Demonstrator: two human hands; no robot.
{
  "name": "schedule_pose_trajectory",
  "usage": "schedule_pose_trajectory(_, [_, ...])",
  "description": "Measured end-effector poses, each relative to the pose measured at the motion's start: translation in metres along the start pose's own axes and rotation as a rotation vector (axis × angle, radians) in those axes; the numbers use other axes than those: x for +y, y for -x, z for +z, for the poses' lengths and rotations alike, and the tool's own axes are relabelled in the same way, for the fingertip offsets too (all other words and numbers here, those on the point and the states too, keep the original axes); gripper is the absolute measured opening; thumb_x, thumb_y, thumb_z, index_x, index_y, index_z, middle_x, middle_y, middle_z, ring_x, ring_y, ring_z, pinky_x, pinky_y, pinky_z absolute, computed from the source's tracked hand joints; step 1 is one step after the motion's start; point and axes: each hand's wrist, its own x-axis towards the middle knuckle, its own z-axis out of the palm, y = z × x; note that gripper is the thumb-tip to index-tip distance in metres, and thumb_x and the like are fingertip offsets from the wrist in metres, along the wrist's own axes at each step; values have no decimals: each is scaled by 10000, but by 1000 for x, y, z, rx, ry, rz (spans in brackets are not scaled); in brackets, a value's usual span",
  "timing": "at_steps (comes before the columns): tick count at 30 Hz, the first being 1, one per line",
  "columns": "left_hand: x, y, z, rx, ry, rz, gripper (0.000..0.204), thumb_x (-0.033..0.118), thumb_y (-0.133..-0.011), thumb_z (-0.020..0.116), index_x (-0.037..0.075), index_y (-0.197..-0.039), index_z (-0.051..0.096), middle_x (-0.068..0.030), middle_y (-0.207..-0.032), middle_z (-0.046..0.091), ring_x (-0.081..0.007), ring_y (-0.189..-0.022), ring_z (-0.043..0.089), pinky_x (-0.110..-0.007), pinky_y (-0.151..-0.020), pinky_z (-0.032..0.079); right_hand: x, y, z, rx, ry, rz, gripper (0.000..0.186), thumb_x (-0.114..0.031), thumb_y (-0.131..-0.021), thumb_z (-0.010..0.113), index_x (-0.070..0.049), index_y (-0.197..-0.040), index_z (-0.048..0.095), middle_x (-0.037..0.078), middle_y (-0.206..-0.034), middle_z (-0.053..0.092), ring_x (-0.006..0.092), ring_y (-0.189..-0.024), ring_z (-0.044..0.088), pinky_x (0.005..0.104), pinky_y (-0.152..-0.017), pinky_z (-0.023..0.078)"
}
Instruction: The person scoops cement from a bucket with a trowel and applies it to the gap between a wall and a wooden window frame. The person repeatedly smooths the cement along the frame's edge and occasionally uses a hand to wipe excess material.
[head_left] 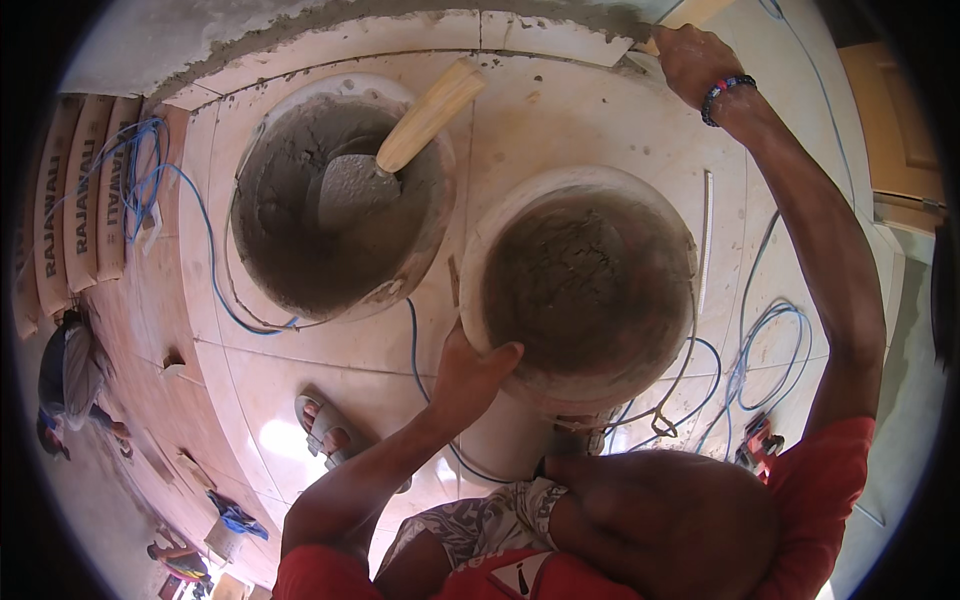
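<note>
My left hand (470, 370) grips the near-left rim of a pale bucket (482, 215), its thumb over the edge. Grey wet mortar (590, 255) lies inside, rough in the middle. Up at the far right, my right hand (697, 65) is closed beside the base of the wall; what its fingers hold cannot be made out. A light wooden strip (700, 12) shows just behind that hand. Left of my bucket stands a second pale bucket (448, 185) of grey mortar. A mortar-coated trowel (355, 190) with a thick wooden handle (430, 115) rests in it.
Pale tiles (560, 120) meet a mortar-smeared wall base (330, 30). Blue cable (205, 215) runs past the left bucket, and more cable (770, 345) lies coiled at right. Brown sacks (75, 200) stand far left near another person (75, 375). A wooden door (905, 130) is at right.
</note>
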Motion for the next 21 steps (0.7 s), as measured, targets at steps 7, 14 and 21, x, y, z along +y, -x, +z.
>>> schedule_pose_trajectory(7, [0, -2, 1, 29, -41, -7, 505, 131, -818, 665, -70, -1254, 508, -175, -1118, 641, -247, -1034, 623, -355, -897, 485, 11, 21, -28, -57, -12, 2, 182, -187, -921, 568, -27, -1003, 596, 228, -910, 677, 385, -853, 657, 490, -759, 519])
schedule_pose_trajectory(14, [3, -4, 4, -20, 13, 35, 613, 132, -805, 684, -60, -1328, 430, -185, -1194, 596, -256, -1108, 583, -357, -947, 459, 52, 127, -81, 310, -303, -194, 296, -28, -823, 636, -40, -1118, 606, 145, -878, 664, 328, -772, 636, 428, -696, 502])
schedule_pose_trajectory(21, [-2, -7, 9, -12, 28, 57, 687, 106, -796, 689, -64, -1371, 354, -201, -1237, 550, -264, -1138, 555, -351, -963, 452, -4, 214, -160, -81, -739, -241, 432, 69, -729, 625, -4, -1154, 590, 126, -811, 583, 215, -640, 547, 336, -576, 436])
